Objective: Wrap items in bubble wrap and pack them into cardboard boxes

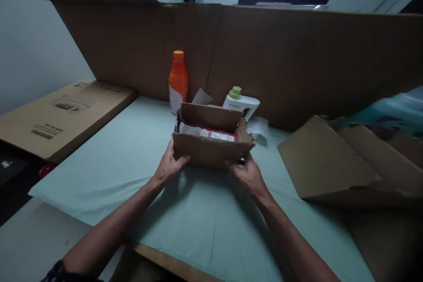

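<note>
A small brown cardboard box [211, 150] is between my two hands, its top flaps standing open. Inside lies a red-edged package [208, 133] with a whitish face; its kind is unclear. My left hand [169, 165] grips the box's left end, thumb across the front wall. On the right end, my right hand [247, 175] has hold of the lower corner, its thumb also in front. The fingers behind and under the box are hidden. Just behind it stand an orange bottle [178, 81] with an orange cap and a tilted white bottle [243, 103] with a green cap.
Pale green cloth [132, 141] covers the table. A tall cardboard panel [280, 61] rises along the back. To the left lies a flat printed carton [66, 114]; at the right sits a larger open cardboard box [330, 163]. Clear plastic wrap [258, 128] lies beside the white bottle.
</note>
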Tool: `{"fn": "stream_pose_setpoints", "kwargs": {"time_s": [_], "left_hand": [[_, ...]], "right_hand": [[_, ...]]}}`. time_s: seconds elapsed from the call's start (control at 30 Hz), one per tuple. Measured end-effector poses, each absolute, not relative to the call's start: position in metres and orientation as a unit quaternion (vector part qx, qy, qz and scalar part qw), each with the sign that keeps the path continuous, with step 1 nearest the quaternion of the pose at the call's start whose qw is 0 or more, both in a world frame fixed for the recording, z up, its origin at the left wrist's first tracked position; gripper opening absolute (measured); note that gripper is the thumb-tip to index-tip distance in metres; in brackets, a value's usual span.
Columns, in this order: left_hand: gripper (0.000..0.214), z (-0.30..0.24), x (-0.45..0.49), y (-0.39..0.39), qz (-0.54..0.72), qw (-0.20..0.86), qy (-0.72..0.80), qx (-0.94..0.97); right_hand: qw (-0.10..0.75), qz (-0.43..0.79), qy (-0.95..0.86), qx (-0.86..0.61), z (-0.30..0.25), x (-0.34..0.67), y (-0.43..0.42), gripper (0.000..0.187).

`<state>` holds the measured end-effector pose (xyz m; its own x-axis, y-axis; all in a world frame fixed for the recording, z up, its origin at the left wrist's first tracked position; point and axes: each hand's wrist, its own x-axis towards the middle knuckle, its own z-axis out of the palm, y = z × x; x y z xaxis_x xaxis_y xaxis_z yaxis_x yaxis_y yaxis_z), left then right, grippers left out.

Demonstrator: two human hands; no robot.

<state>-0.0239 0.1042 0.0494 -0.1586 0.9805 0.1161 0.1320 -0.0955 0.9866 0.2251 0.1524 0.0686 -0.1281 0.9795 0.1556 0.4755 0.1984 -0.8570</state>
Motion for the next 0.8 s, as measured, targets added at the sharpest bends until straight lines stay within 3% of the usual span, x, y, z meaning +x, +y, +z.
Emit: {"fn": "stream_pose_setpoints", "kwargs": {"time_s": [0.23, 0.43, 0.63, 0.8], "left_hand": [[0.092, 0.045, 0.043, 0.051, 0.522, 0.419, 0.479, 0.568], [0.061, 0.049, -0.017, 0.0, 0.54, 0.377, 0.599, 0.455], [0.059, 0.04, -0.023, -0.013, 0.55, 0.333, 0.626, 0.441], [0.075, 0.017, -0.026, -0.029, 0.518, 0.306, 0.639, 0.479]], "right_hand": [[0.419, 0.209, -0.624, -0.625, 0.086, 0.307, 0.082, 0.048], [0.403, 0.315, -0.67, -0.538, 0.083, 0.231, 0.057, 0.049], [0.401, 0.354, -0.682, -0.499, 0.068, 0.206, 0.082, 0.045], [0.398, 0.363, -0.67, -0.511, 0.051, 0.228, 0.085, 0.05]]}}
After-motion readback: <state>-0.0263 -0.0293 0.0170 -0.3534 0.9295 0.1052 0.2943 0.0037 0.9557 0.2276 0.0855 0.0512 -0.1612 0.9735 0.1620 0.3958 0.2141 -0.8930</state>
